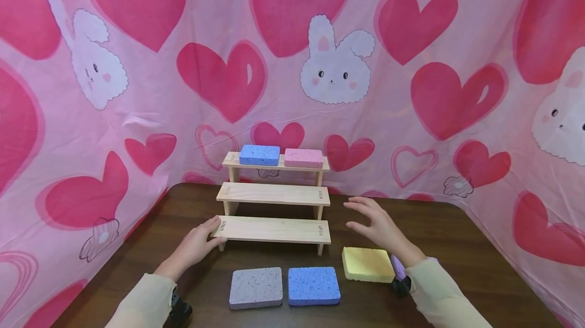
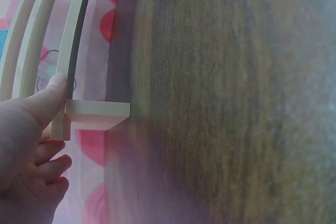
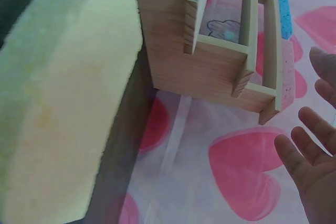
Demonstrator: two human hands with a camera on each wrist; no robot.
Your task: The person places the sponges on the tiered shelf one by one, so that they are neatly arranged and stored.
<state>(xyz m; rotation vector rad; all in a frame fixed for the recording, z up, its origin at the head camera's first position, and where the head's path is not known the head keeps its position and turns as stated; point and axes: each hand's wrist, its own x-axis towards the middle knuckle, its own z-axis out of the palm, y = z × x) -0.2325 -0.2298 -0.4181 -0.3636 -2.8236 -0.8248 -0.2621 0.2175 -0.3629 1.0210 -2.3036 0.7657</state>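
Note:
A three-step wooden rack (image 1: 274, 229) stands on the dark table. My left hand (image 1: 194, 247) grips the left end of its lowest step, with the thumb on the board in the left wrist view (image 2: 37, 124). To the right of the rack, my right hand (image 1: 377, 224) hovers with fingers spread, holding nothing; the right wrist view shows its fingers (image 3: 302, 145) apart from the rack. On the top step lie a blue sponge (image 1: 259, 155) and a pink sponge (image 1: 303, 158). The middle and lowest steps carry nothing.
In front of the rack lie a grey sponge (image 1: 256, 288) and another blue sponge (image 1: 313, 286). A yellow sponge (image 1: 367, 264) is at the right, with a purple sponge (image 1: 397, 268) partly hidden by the right wrist. Pink heart-print cloth (image 1: 283, 89) surrounds the table.

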